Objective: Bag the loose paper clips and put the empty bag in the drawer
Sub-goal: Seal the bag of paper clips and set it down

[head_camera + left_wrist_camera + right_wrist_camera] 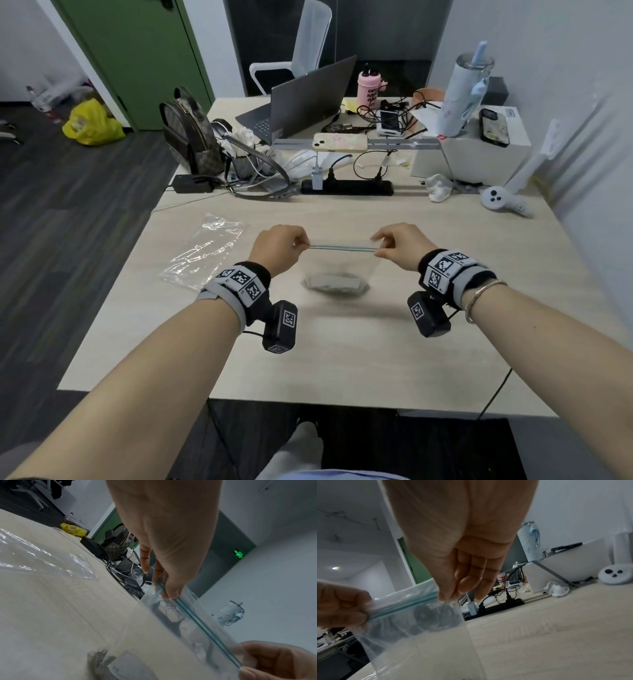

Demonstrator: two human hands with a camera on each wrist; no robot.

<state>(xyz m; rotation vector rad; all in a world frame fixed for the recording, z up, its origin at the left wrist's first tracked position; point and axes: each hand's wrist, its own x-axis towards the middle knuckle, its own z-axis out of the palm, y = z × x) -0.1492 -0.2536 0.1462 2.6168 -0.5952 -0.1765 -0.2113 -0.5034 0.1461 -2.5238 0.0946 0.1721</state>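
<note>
A clear zip bag [339, 270] with a teal seal strip [342, 249] hangs upright over the middle of the table, held taut between both hands. My left hand [298, 244] pinches its left top corner, my right hand [378, 247] pinches the right top corner. A dark heap of paper clips [334, 286] lies in the bag's bottom, blurred. In the left wrist view my left hand's fingers [171, 588] pinch the seal strip [205, 628]. The right wrist view shows my right hand's fingertips [447, 595] on the strip [406, 607]. A second, flat clear bag [205, 251] lies on the table to the left.
Across the back of the table [342, 359] stand a black power strip [346, 187], cables, a laptop [308, 99], a phone [339, 142], a patterned backpack [190, 133], a white box [476, 150] and a white controller [500, 202]. The table's near edge is close to my body.
</note>
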